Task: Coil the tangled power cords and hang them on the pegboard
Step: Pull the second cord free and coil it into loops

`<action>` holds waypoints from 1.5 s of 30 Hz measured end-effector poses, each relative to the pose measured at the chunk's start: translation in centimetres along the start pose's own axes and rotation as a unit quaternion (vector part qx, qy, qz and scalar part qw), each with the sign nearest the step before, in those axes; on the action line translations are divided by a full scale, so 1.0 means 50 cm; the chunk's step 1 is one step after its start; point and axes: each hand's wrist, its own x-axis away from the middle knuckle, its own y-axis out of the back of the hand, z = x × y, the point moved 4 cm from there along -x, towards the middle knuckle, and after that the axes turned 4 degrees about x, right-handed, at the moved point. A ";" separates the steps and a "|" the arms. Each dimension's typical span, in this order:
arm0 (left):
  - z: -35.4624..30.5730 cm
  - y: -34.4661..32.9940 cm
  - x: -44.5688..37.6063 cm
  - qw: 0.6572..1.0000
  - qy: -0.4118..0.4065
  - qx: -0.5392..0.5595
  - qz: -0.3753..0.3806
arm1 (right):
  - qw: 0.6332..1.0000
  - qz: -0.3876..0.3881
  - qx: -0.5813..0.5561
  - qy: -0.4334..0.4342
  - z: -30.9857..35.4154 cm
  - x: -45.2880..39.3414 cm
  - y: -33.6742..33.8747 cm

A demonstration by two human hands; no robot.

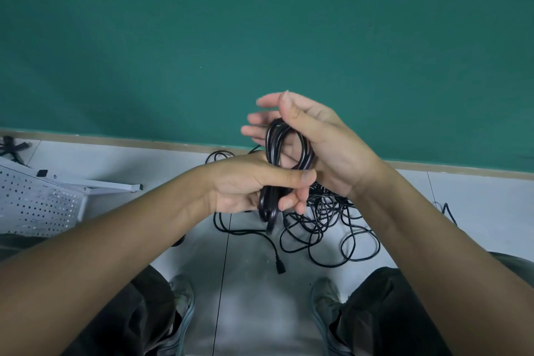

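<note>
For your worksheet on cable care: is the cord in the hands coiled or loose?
Coiled: the cord forms stacked loops, gripped by the left hand.

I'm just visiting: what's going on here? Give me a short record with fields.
activity: a person is coiling a black power cord
coiled cord: loops held up between both hands
left hand: grips the lower part of the coil
right hand: coil looped round it, fingers straight
tangled cords: piled on the floor below the hands
pegboard: white, at left, no cord on it

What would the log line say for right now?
step: coiling | left hand: grips black cord coil | right hand: steadies coil | tangled cords: floor | pegboard: left, untouched
</note>
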 end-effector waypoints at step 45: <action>-0.029 -0.064 -0.002 0.986 -0.090 0.139 -0.008 | 0.978 -0.136 -0.158 -0.011 0.035 -0.003 0.024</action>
